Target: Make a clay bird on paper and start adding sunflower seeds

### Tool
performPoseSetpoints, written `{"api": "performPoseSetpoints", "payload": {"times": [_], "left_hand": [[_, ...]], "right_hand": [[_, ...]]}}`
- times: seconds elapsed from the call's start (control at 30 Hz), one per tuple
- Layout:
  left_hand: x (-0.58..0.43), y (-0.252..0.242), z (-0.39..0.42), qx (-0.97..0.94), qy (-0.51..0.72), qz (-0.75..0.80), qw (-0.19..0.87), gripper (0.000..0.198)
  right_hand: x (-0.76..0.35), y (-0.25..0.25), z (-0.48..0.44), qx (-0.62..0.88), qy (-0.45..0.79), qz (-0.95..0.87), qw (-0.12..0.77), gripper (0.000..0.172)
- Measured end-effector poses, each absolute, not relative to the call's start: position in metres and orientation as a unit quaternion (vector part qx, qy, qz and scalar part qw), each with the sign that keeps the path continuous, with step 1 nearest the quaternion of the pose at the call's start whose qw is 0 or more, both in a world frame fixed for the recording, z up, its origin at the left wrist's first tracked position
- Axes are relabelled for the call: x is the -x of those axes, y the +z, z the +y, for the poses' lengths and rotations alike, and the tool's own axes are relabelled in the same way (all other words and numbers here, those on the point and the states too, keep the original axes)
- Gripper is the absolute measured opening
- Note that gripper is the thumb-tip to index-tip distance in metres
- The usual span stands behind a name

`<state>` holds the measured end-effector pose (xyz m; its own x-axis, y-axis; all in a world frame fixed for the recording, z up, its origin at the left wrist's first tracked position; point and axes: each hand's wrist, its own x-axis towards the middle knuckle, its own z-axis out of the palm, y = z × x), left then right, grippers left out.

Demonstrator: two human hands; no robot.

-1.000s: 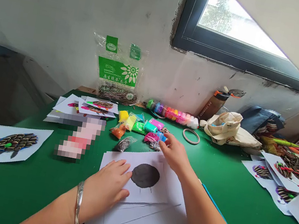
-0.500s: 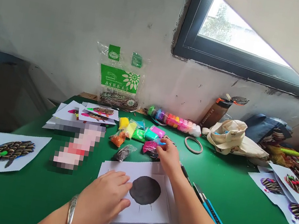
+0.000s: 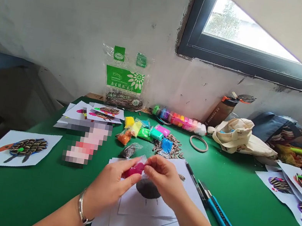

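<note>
Between my hands, above the paper, is a small clear bag of magenta modelling clay [image 3: 134,169]. My left hand [image 3: 117,179] grips the bag from the left, thumb and fingers around it. My right hand [image 3: 164,177] pinches the bag's clear plastic end. Beneath them a black clay disc [image 3: 149,189] lies on a white sheet [image 3: 134,208], partly covered by my fingers, with short pencil lines below it. Just beyond my hands sit a bag of dark clay [image 3: 130,150], a blue clay bag [image 3: 166,145] and loose sunflower seeds [image 3: 175,148].
More bright clay bags [image 3: 144,133] lie farther back, before a sunflower seed bag [image 3: 125,85] against the wall. A tape ring [image 3: 198,144], bottle [image 3: 221,111] and cloth bag [image 3: 235,133] stand right of them. Blue-handled tools [image 3: 225,223] lie right; a seed bird picture [image 3: 23,149] left.
My right hand has brought the magenta clay bag from the pile back over the paper. My left hand has lifted off the sheet and taken hold of the bag. The view has shifted slightly.
</note>
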<state>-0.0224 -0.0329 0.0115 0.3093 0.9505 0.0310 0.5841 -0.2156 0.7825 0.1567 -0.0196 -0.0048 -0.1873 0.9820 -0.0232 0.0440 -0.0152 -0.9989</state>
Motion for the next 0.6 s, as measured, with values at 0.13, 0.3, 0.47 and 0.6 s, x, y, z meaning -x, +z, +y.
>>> {"api": "performPoseSetpoints", "payload": {"times": [0.13,0.3,0.47,0.6], "left_hand": [[0.0187,0.0172,-0.0328,-0.707,0.226,0.528,0.413,0.031],[0.0165,0.0172,-0.0331,-0.695,0.22,0.514,0.453,0.03],[0.015,0.0145,-0.0331,-0.705,0.215,0.507,0.446,0.028],[0.0143,0.0121,-0.0339,-0.725,0.209,0.508,0.416,0.028]], "right_hand": [[-0.1587,-0.0042,-0.0256,0.463,0.603,-0.495,0.421,0.024],[-0.1656,-0.0061,-0.0291,0.453,0.605,-0.501,0.422,0.032],[-0.1623,-0.0064,-0.0294,0.463,0.586,-0.521,0.412,0.028],[-0.161,-0.0103,-0.0311,0.483,0.548,-0.554,0.4,0.026]]}}
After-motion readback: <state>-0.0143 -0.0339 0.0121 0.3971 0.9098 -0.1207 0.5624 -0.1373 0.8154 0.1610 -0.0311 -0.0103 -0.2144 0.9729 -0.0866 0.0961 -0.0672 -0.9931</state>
